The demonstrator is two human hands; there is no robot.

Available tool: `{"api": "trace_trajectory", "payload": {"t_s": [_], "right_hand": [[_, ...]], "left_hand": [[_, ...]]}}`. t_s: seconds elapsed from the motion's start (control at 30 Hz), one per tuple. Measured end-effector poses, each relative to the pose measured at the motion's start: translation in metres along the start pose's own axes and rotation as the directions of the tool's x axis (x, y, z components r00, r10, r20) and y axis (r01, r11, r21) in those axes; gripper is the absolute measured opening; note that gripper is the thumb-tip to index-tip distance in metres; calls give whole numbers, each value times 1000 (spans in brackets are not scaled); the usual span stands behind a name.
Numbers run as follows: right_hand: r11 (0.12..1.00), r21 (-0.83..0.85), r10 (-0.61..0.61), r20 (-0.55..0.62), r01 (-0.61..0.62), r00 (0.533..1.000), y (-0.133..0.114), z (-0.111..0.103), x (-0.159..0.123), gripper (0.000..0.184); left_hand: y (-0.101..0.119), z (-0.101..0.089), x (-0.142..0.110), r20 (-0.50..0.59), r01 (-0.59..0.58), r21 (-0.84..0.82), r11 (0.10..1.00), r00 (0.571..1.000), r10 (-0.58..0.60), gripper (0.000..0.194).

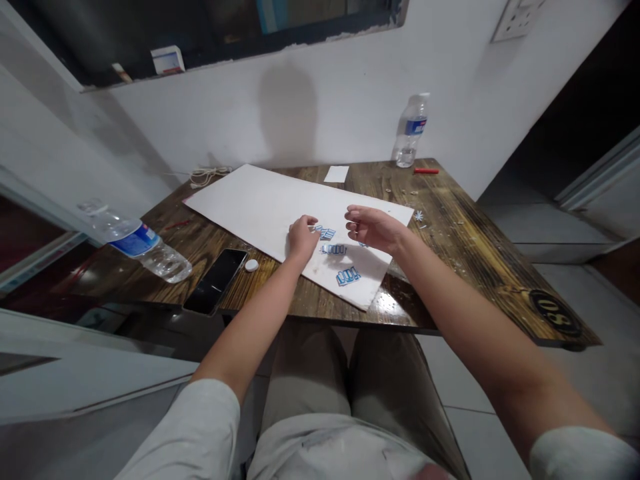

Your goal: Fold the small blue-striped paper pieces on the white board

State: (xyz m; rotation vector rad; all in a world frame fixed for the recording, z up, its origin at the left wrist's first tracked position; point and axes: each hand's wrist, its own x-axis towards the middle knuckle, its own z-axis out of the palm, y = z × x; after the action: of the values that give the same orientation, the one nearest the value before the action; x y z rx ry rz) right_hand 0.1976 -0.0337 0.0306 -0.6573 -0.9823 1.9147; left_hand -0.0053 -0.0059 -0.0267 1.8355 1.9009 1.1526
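My left hand (302,238) rests at the white board (270,200), its fingers loosely curled with a gap between thumb and forefinger. Just beside the fingertips lies a blue-and-white striped paper cutout (327,233); whether they touch it I cannot tell. Over the board's right part hovers my right hand (373,227), fingers bent and apart, nothing visible in it. Nearer to me on the board are two more blue-edged cutouts, a middle one (333,249) and a front one (348,276). Another small blue piece (363,244) is partly hidden below my right hand.
On the wooden table (480,267) are a phone (216,281), a white cap (251,265), a lying bottle (143,241), a standing bottle (413,133), a red stick-like item (427,171), white paper (337,174), a cable (207,175) and a star-shaped scrap (419,216). A wall stands behind.
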Motion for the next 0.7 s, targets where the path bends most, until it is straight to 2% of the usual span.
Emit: {"api": "trace_trajectory", "payload": {"t_s": [0.13, 0.33, 0.57, 0.7], "right_hand": [[997, -68, -46, 11, 46, 999, 1, -1, 2, 30], [961, -270, -55, -3, 52, 998, 3, -1, 4, 58], [967, -252, -42, 1, 41, 999, 5, -6, 7, 55], [969, -240, -54, 3, 53, 999, 3, -4, 5, 61]], "left_hand": [[0, 0, 0, 0, -5, 15, 1000, 1000, 5, 27], [3, -2, -1, 13, 15, 34, 999, 1000, -16, 28], [3, -2, -1, 28, 20, 39, 999, 999, -21, 28], [3, -2, -1, 28, 21, 45, 999, 999, -22, 27]]}}
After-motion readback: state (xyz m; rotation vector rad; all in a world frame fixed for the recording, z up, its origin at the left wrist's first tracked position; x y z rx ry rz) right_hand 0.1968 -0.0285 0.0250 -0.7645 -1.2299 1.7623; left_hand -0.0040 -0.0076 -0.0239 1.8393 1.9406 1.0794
